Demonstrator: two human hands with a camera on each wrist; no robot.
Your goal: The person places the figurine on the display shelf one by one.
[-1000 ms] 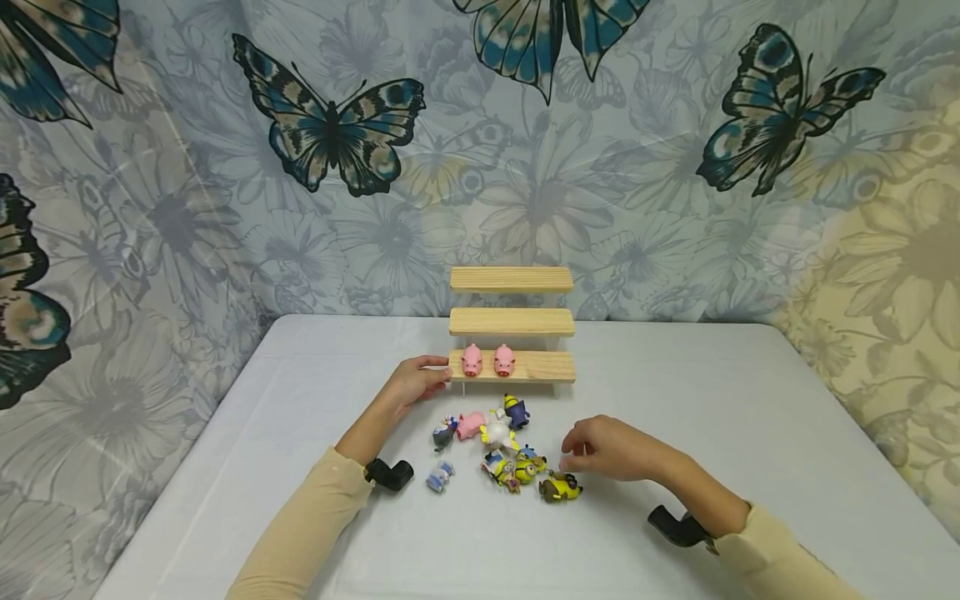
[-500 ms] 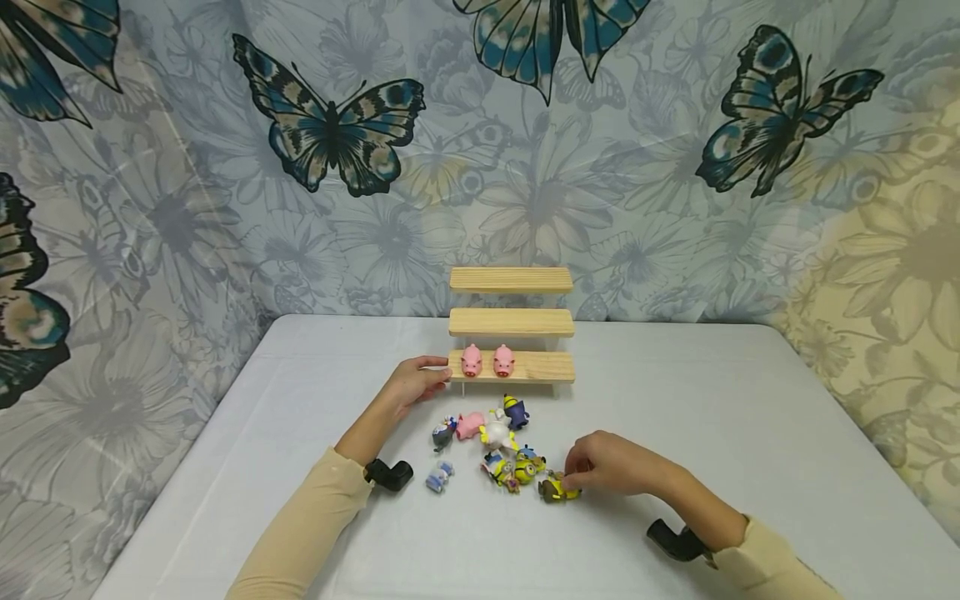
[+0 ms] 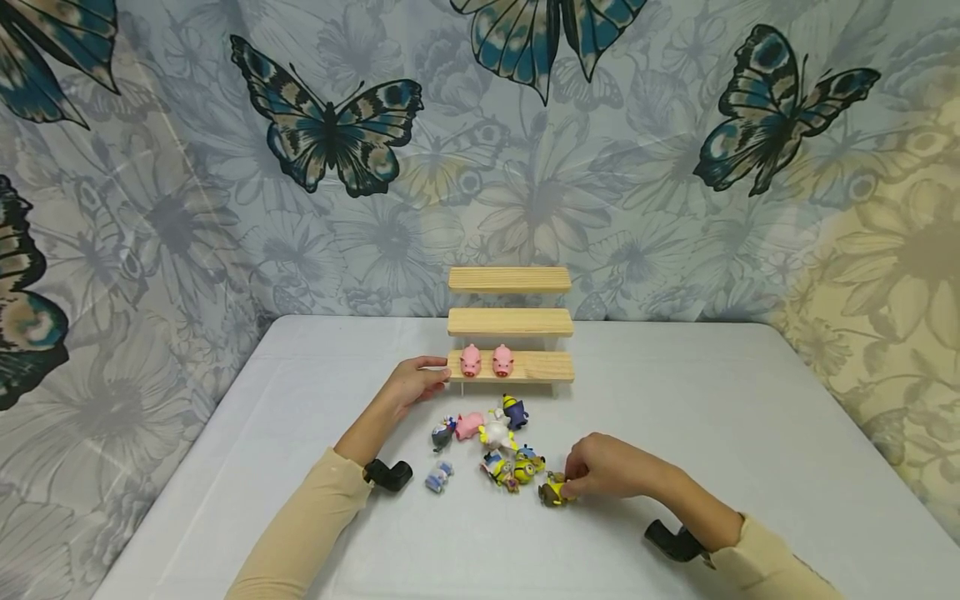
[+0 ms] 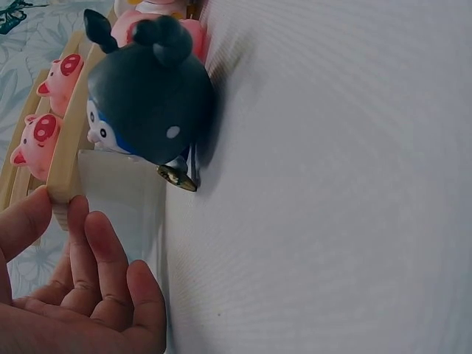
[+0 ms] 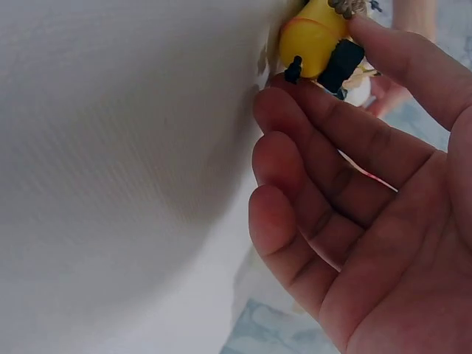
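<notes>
My left hand (image 3: 411, 383) pinches the left end of the lowest board of a three-tier wooden display stand (image 3: 540, 367) between thumb and fingertips. Two pink pig figurines (image 3: 502, 362) stand side by side on that board. In the right wrist view, a yellow Minion figurine (image 5: 306, 46) with black feet lies between the thumb and index fingertip of my right hand (image 5: 369, 177). Seen from the head, the right hand (image 3: 618, 467) hides part of it, and its brown part faces left. Close to the left hand lies a dark-hooded figurine (image 4: 151, 103).
Between the hands lies a loose group of toys: a pink pig (image 3: 469, 426), a white figurine (image 3: 497, 432), a Minion in dark blue (image 3: 515, 412) and several more yellow-and-blue ones (image 3: 525, 471). A small blue-white figurine (image 3: 438, 477) lies apart. Butterfly-patterned cloth hangs behind the white table (image 3: 675, 375).
My right hand has come down and slightly toward me onto the yellow Minion figurine, and its fingers have closed on it. The left hand keeps its hold on the stand.
</notes>
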